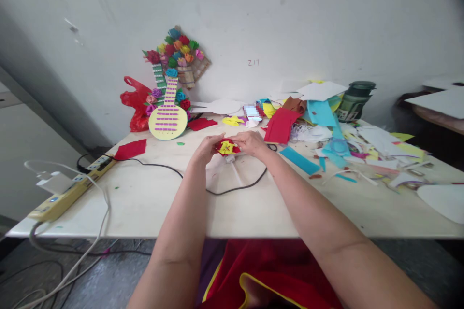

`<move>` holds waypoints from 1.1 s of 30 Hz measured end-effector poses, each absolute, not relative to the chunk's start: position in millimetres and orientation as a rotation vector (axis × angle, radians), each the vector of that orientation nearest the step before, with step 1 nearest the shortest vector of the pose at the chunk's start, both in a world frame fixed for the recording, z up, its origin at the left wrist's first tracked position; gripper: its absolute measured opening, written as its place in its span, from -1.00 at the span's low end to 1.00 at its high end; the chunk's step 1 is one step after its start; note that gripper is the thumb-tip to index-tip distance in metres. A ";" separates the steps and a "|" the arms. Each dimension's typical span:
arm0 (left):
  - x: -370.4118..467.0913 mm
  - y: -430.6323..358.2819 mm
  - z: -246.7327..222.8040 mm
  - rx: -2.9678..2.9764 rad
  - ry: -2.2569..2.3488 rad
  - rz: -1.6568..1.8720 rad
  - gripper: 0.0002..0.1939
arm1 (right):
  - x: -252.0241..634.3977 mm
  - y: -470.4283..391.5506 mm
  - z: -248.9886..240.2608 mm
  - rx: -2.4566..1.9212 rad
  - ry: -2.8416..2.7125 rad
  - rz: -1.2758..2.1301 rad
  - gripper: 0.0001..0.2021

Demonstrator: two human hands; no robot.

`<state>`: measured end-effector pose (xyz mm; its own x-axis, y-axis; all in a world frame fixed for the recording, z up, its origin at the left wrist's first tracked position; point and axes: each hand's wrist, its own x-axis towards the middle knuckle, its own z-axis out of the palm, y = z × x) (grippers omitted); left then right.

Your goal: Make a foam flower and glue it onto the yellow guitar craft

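Observation:
Out over the table, a small red and yellow paper flower is held between both hands, its yellow center facing me. My left hand grips its left side with the fingers closed. From the other side my right hand pinches the red edge. Just below the flower lies a whitish object with a pale stick; its kind I cannot make out. A black cord curves around it on the tabletop.
At the back left stands a paper guitar with paper flowers, beside a red plastic bag. A yellow power strip lies on the left. Paper scraps and a red sheet cover the right, near a green bottle.

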<state>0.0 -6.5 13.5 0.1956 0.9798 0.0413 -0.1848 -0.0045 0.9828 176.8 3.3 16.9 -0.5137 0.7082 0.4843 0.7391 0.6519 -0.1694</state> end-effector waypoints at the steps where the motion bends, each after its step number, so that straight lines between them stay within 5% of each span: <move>1: -0.3 -6.7 13.7 1.183 0.910 1.152 -0.65 | 176.9 3.5 16.5 -1.121 -2.341 -0.083 -0.67; 29: -4.1 -3.7 6.8 1.402 0.680 1.184 -0.47 | 177.4 4.7 17.6 -1.056 -2.162 -0.021 -0.73; 33: -5.6 -3.4 7.7 1.384 0.693 1.234 -0.61 | 179.0 10.5 13.5 -0.989 -2.120 0.065 -0.75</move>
